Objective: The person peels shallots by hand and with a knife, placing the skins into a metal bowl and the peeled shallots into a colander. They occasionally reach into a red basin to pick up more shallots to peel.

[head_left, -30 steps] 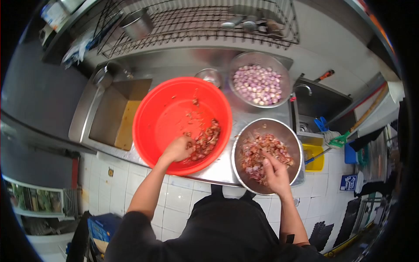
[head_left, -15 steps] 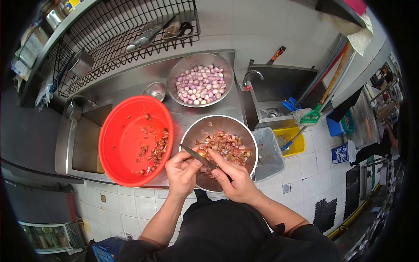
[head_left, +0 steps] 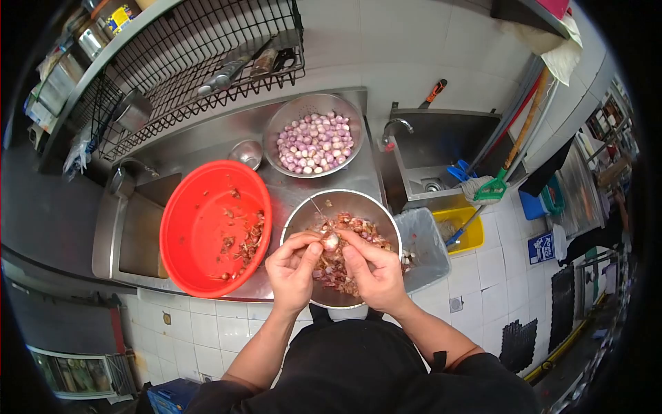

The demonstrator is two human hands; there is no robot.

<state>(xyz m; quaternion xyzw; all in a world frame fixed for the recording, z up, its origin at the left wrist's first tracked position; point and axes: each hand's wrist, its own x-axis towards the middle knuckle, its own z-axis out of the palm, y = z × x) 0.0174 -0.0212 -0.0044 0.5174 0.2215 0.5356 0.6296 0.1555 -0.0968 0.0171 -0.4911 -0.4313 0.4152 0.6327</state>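
Observation:
A partly peeled shallot (head_left: 331, 241) is pinched in the fingertips of my left hand (head_left: 293, 272), pale flesh showing. My right hand (head_left: 374, 271) is closed, with thumb and forefinger at the shallot's right side. The thin, edge-on blade of a knife (head_left: 316, 205) points up and left from my right fingers; its handle is hidden by the hand. Both hands are over a steel bowl (head_left: 295, 219) holding reddish-brown shallot skins (head_left: 355, 231). To the left stands a red basin (head_left: 200, 190) with unpeeled shallots and scraps. Peeled shallots (head_left: 314, 143) fill a steel colander (head_left: 274, 123) behind.
A small metal bowl (head_left: 246, 153) sits between basin and colander. Sinks (head_left: 138, 234) lie left and right of the counter. Right of the bowl are a lined grey bin (head_left: 431, 259) and a yellow bucket (head_left: 472, 234). A wire rack (head_left: 200, 69) hangs above.
The knife has swung from lying broadside across the shallot to edge-on above it. Both hands have shifted slightly, and the shallot now shows pale flesh between my fingertips.

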